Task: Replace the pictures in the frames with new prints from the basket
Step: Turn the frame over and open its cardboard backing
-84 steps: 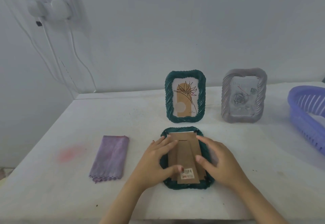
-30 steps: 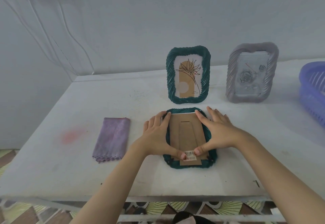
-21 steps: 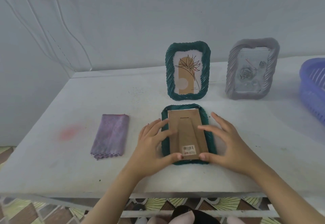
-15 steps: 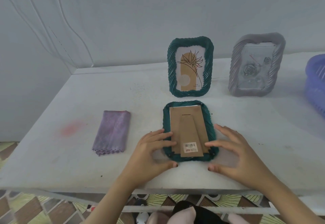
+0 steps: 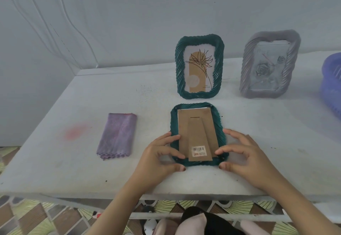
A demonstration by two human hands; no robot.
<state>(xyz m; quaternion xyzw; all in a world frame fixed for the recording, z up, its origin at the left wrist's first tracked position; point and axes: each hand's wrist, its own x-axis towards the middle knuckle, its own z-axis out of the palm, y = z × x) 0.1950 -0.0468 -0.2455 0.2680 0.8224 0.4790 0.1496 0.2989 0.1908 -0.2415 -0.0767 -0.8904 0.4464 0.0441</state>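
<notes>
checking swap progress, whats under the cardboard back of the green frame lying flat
A thin white strip shows past the top of the cardboard back, inside the green frame. Whether it is a print, and everything else beneath, is hidden.

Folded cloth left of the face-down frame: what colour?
Purple, with a zigzag edge; cloth, head view.

You have 3 frames here. The face-down green frame (image 5: 174,124) lies flat, brown cardboard back (image 5: 196,124) up, barcode sticker (image 5: 199,151) at its near end. Just behind it stands the upright green frame (image 5: 180,65) with a flower print (image 5: 199,72). Behind it to the right stands the grey frame (image 5: 247,65) with a rose picture (image 5: 267,72). The blue basket (image 5: 330,87) sits farther right.
</notes>
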